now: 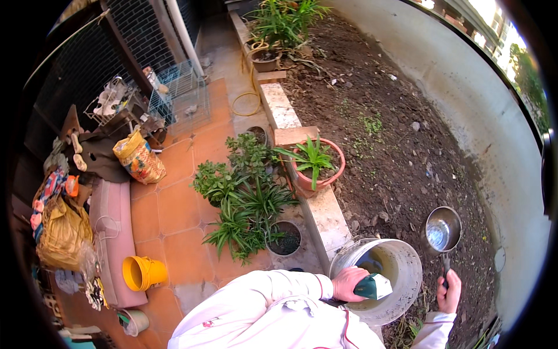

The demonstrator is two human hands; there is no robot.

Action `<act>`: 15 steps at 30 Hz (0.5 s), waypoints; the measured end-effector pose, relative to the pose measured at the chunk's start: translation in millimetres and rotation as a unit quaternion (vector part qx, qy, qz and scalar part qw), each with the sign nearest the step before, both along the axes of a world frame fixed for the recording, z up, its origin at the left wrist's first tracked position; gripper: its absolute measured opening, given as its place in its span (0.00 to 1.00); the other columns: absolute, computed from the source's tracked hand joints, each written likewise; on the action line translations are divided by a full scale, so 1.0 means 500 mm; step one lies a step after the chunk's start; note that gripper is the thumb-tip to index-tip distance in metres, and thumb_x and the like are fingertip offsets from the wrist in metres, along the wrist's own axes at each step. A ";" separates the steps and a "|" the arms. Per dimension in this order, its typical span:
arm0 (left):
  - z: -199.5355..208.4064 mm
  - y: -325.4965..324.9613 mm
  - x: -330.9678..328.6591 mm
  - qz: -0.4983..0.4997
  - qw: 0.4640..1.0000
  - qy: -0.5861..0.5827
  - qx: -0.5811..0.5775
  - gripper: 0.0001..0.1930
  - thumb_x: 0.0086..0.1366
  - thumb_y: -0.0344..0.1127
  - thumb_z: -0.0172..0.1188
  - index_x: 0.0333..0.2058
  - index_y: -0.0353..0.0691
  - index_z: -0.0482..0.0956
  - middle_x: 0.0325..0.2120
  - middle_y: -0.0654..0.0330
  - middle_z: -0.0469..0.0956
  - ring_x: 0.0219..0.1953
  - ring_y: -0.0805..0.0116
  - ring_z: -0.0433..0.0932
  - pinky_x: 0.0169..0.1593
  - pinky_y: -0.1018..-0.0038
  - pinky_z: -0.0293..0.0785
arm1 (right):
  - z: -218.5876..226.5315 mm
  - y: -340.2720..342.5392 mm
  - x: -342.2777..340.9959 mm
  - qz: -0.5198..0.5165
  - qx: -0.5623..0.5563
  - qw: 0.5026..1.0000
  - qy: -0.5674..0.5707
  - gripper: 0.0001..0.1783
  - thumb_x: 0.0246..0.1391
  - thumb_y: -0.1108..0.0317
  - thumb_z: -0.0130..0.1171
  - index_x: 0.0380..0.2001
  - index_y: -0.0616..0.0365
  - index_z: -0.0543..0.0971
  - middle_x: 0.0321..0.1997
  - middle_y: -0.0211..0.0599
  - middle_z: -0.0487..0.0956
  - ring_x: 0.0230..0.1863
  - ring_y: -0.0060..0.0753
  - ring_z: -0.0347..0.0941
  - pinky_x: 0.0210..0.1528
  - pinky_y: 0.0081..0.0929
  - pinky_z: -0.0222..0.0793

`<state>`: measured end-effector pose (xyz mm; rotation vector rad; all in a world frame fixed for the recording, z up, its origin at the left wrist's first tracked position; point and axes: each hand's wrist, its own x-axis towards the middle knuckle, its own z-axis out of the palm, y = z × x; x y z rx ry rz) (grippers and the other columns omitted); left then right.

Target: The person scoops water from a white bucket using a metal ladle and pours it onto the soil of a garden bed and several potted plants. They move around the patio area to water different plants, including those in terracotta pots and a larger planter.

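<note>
My left hand (pixel 347 284) is closed on a small green and white packet (pixel 372 287), held over the mouth of a white bucket (pixel 411 270). Murky liquid (pixel 376 257) shows inside the bucket, whose wall is stained with dirt. To the right of it, my right hand (pixel 449 292) grips the dark handle of a shiny metal saucepan (pixel 443 228). The saucepan is over the brown soil, its open side facing up. What lies inside the pan is hard to make out because of glare.
A low tiled ledge (pixel 325 218) divides the soil bed (pixel 395 168) from the orange tiled floor (pixel 174 212). On the ledge stands a potted plant (pixel 317 160); more potted plants (pixel 250 198) crowd the floor. A yellow bucket (pixel 143 273) sits farther left. A concrete wall (pixel 494 145) borders the right.
</note>
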<state>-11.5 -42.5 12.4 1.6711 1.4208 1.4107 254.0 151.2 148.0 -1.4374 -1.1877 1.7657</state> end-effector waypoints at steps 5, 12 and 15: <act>0.005 -0.004 -0.007 -0.009 0.999 0.019 -0.032 0.29 0.38 0.42 0.69 0.39 0.36 0.70 0.31 0.52 0.74 0.35 0.50 0.73 0.40 0.63 0.68 | -0.013 -0.168 0.108 0.011 -0.031 0.999 -0.013 0.15 0.57 0.66 0.51 0.45 0.63 0.72 0.18 0.32 0.72 0.07 0.12 0.54 0.07 0.11 0.45; 0.013 0.002 -0.005 -0.010 1.000 0.005 -0.022 0.24 0.41 0.43 0.68 0.36 0.38 0.70 0.29 0.52 0.73 0.36 0.51 0.73 0.41 0.63 0.67 | -0.010 -0.268 0.059 0.074 -0.041 0.980 -0.178 0.10 0.54 0.71 0.48 0.35 0.64 0.76 0.15 0.27 0.70 0.08 0.13 0.54 0.09 0.13 0.44; 0.011 0.001 -0.006 -0.013 0.999 -0.001 -0.034 0.25 0.42 0.43 0.67 0.36 0.38 0.70 0.30 0.52 0.73 0.36 0.50 0.73 0.42 0.63 0.67 | -0.104 -0.273 0.035 0.170 0.114 0.934 -0.294 0.09 0.50 0.72 0.54 0.33 0.66 0.77 0.17 0.40 0.76 0.16 0.31 0.72 0.19 0.28 0.63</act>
